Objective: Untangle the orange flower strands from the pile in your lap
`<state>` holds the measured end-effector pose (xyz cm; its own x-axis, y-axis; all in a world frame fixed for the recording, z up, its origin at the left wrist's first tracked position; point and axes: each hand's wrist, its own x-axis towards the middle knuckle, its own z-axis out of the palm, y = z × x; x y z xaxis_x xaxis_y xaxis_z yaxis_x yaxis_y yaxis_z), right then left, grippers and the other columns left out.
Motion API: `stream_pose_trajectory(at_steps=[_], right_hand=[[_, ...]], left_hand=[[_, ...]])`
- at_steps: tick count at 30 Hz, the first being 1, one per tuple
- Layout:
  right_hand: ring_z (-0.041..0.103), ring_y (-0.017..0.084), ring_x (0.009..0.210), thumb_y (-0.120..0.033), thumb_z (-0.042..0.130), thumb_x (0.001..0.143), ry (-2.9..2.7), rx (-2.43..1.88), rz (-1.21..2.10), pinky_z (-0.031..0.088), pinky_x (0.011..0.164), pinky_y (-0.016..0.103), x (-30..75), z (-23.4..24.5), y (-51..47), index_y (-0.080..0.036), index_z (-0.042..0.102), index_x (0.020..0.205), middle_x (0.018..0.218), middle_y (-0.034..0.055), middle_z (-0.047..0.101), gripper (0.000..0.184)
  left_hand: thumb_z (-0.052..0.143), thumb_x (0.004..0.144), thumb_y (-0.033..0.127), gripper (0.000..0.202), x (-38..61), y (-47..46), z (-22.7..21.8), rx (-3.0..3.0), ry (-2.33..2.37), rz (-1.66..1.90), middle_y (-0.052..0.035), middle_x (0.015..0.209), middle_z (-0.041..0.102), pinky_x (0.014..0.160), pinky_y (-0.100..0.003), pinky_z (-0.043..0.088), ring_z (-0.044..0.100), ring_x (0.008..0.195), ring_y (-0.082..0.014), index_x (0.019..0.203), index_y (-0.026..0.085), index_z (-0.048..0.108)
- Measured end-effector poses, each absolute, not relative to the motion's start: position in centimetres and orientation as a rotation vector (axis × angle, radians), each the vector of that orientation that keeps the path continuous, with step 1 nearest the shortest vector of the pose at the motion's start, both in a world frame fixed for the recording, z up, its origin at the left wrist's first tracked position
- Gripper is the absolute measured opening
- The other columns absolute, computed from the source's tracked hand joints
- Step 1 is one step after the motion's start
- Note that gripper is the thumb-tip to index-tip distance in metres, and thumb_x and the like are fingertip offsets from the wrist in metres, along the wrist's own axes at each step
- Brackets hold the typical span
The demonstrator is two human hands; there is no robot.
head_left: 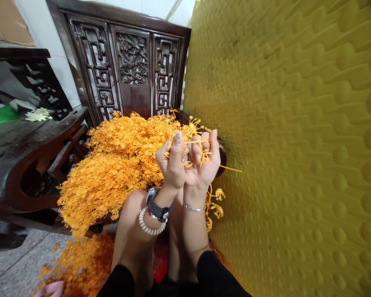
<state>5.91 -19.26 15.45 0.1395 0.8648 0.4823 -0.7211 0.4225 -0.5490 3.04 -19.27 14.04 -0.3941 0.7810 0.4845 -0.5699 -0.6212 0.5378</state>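
Note:
My left hand (174, 163) is closed, its thumb pressed on a thin orange plastic stem with spidery flower heads. Right beside it, my right hand (204, 163) pinches the same kind of orange plastic flower stem (195, 141) between thumb and fingers. One spiky flower head (193, 127) sticks up above the hands, and a bare stem end (233, 169) pokes out to the right. Behind the hands lies a large heap of orange plastic flowers (111, 177). A few curled flower pieces (217, 202) hang beside my right wrist.
A carved dark wood chair back (132, 66) stands behind the heap. To the right rises a yellow textured mat (290, 144). More orange flowers (83, 264) lie on the floor at lower left, near a pink object (51, 288). A dark wooden table (21, 140) is at the left.

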Motion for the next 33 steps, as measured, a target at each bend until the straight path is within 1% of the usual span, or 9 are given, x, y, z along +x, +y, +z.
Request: stream_pose_trajectory(at_steps=[3, 6, 9, 12, 16, 20, 23, 28, 33], right_hand=[[0.017, 0.004, 0.031, -0.028, 0.036, 0.090, -0.729, -0.014, 1.301, 0.024, 0.030, 0.012, 7.0, 15.1, -18.5, -0.019, 0.031, 0.051, 0.039, -0.0097, 0.021, 0.040], [0.019, 0.003, 0.032, -0.023, 0.033, 0.091, -0.672, 0.104, 1.269, 0.023, 0.030, 0.010, 8.7, 14.9, -17.7, -0.018, 0.033, 0.054, 0.040, -0.0097, 0.026, 0.037], [0.016, 0.004, 0.030, -0.032, 0.039, 0.088, -0.841, 0.021, 1.215, 0.017, 0.028, 0.014, 9.6, 15.0, -17.4, -0.019, 0.034, 0.052, 0.037, -0.0097, 0.024, 0.039], [0.011, 0.005, 0.030, -0.036, 0.047, 0.083, -1.045, -0.220, 1.142, 0.010, 0.029, 0.020, 9.2, 15.1, -17.6, -0.021, 0.034, 0.050, 0.034, -0.0098, 0.023, 0.038], [0.016, 0.007, 0.030, -0.044, 0.047, 0.082, -1.166, -0.472, 1.028, 0.013, 0.032, 0.024, 8.3, 14.8, -18.1, -0.023, 0.032, 0.049, 0.034, -0.0083, 0.024, 0.042], [0.023, 0.008, 0.032, -0.046, 0.050, 0.080, -1.219, -0.560, 0.978, 0.019, 0.034, 0.026, 8.5, 14.4, -18.3, -0.023, 0.035, 0.048, 0.035, -0.0071, 0.028, 0.042], [0.022, 0.007, 0.032, -0.043, 0.051, 0.080, -1.225, -0.551, 0.979, 0.015, 0.034, 0.025, 8.9, 14.6, -18.5, -0.022, 0.037, 0.048, 0.036, -0.0072, 0.031, 0.040], [0.025, 0.003, 0.034, -0.040, 0.055, 0.079, -1.286, -0.627, 0.961, 0.015, 0.035, 0.023, 9.5, 14.8, -18.9, -0.019, 0.039, 0.045, 0.041, -0.0071, 0.032, 0.043], [0.023, 0.005, 0.032, -0.045, 0.052, 0.080, -1.276, -0.521, 1.057, 0.018, 0.032, 0.024, 9.3, 14.8, -18.9, -0.021, 0.033, 0.046, 0.039, -0.0077, 0.028, 0.045]], left_hand=[[0.046, 0.084, 0.036, 0.044, 2.1, -19.4, 14.6, 0.704, 0.214, 1.946, 0.0070, 0.044, 0.022, 0.033, -0.019, 0.019, 0.021, 0.034, -0.0041, 0.049, 0.017, 0.029], [0.036, 0.089, 0.031, 0.040, 0.1, -18.9, 15.2, 0.544, 0.087, 1.842, 0.0073, 0.044, 0.020, 0.030, -0.017, 0.016, 0.015, 0.032, -0.0042, 0.052, 0.018, 0.025], [0.037, 0.087, 0.033, 0.040, -1.2, -18.0, 15.2, 0.652, 0.088, 1.821, 0.0070, 0.042, 0.024, 0.029, -0.016, 0.018, 0.018, 0.031, -0.0038, 0.051, 0.018, 0.028], [0.044, 0.083, 0.037, 0.035, -1.1, -17.4, 14.7, 0.899, 0.148, 1.731, 0.0059, 0.042, 0.033, 0.029, -0.017, 0.022, 0.025, 0.030, -0.0037, 0.053, 0.018, 0.040], [0.046, 0.082, 0.039, 0.026, -0.2, -17.3, 14.3, 1.129, 0.260, 1.698, 0.0044, 0.044, 0.041, 0.031, -0.018, 0.025, 0.033, 0.032, -0.0052, 0.073, 0.018, 0.058], [0.051, 0.079, 0.037, 0.022, -0.1, -17.4, 14.4, 1.203, 0.275, 1.688, 0.0045, 0.047, 0.043, 0.034, -0.018, 0.027, 0.036, 0.034, -0.0058, 0.092, 0.020, 0.058], [0.051, 0.078, 0.038, 0.018, -0.5, -17.4, 14.2, 1.255, 0.222, 1.668, 0.0045, 0.046, 0.042, 0.034, -0.019, 0.027, 0.034, 0.034, -0.0062, 0.079, 0.021, 0.056], [0.048, 0.077, 0.054, 0.036, -1.2, -17.5, 14.0, 1.412, 0.324, 1.675, 0.0038, 0.049, 0.037, 0.035, -0.020, 0.025, 0.034, 0.038, -0.0066, 0.068, 0.019, 0.050], [0.050, 0.080, 0.047, 0.039, -0.3, -18.0, 14.3, 1.438, 0.472, 1.736, 0.0044, 0.047, 0.032, 0.037, -0.022, 0.022, 0.028, 0.039, -0.0059, 0.055, 0.018, 0.043]])
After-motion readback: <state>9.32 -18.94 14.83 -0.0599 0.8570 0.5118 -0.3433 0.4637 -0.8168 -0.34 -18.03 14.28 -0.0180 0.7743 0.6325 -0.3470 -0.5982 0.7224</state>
